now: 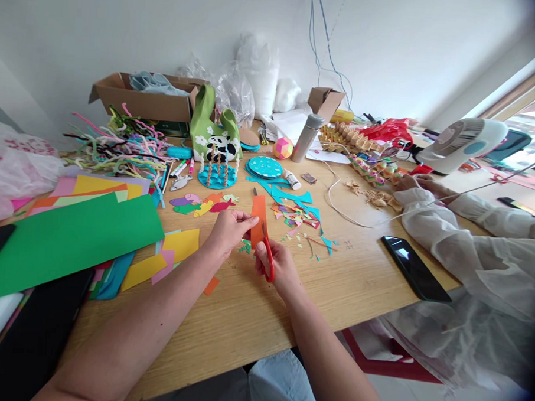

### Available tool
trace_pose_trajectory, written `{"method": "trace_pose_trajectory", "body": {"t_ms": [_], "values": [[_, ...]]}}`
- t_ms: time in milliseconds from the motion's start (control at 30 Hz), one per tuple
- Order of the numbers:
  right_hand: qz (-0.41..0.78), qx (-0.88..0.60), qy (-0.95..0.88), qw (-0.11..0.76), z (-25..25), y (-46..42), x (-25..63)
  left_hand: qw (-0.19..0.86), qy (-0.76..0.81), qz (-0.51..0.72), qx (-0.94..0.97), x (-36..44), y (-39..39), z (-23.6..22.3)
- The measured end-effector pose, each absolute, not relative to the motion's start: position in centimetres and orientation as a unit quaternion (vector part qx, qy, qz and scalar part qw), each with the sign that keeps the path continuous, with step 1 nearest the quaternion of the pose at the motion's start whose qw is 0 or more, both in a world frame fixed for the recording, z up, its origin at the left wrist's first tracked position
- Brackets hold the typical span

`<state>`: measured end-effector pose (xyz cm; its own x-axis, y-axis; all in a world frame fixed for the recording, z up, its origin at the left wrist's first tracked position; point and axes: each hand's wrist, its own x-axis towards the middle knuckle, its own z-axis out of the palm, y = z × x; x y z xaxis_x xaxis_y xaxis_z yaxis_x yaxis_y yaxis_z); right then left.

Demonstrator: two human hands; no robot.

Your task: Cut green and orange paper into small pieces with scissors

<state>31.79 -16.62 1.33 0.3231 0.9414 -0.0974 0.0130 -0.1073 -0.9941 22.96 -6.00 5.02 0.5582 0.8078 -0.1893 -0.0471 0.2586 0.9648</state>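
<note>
My left hand pinches the left edge of an upright strip of orange paper above the table. In my right hand are red-handled scissors, their blades at the lower right part of the strip. My right thumb is close to the strip's bottom edge. Just beyond my left hand lie several coloured paper fish. A small orange scrap rests on the table below my hands. Coloured paper offcuts are scattered to the right of the strip.
Green card and coloured sheets are piled at left. Behind stand a blue-based craft, a green panda bag and a grey bottle. At right are a phone, a white cable, a fan and another person's white sleeves.
</note>
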Motion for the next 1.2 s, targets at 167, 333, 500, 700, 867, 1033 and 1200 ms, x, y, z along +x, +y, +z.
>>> {"method": "trace_pose_trajectory", "body": {"t_ms": [167, 333, 500, 700, 867, 1033, 1200], "values": [[0.429, -0.608, -0.391, 0.541, 1.29, -16.62, 31.74, 0.706, 0.360, 0.300, 0.532, 22.92, -5.96, 4.93], [0.422, -0.605, -0.402, 0.543, 1.07, -16.60, 31.76, 0.702, 0.364, 0.299, 0.534, 22.90, -5.91, 4.96], [0.422, -0.609, -0.394, 0.543, 1.03, -16.51, 31.70, 0.707, 0.367, 0.295, 0.527, 22.96, -5.95, 5.15], [0.418, -0.610, -0.399, 0.542, 1.14, -16.56, 31.64, 0.712, 0.369, 0.292, 0.521, 22.98, -6.02, 5.24], [0.417, -0.614, -0.398, 0.539, 1.06, -16.59, 31.64, 0.708, 0.367, 0.296, 0.526, 22.98, -5.98, 5.08], [0.418, -0.614, -0.399, 0.538, 0.69, -16.55, 31.67, 0.692, 0.374, 0.299, 0.540, 22.97, -5.90, 4.89], [0.408, -0.622, -0.400, 0.536, 0.66, -16.58, 31.66, 0.690, 0.369, 0.296, 0.547, 22.98, -5.82, 4.62]]}}
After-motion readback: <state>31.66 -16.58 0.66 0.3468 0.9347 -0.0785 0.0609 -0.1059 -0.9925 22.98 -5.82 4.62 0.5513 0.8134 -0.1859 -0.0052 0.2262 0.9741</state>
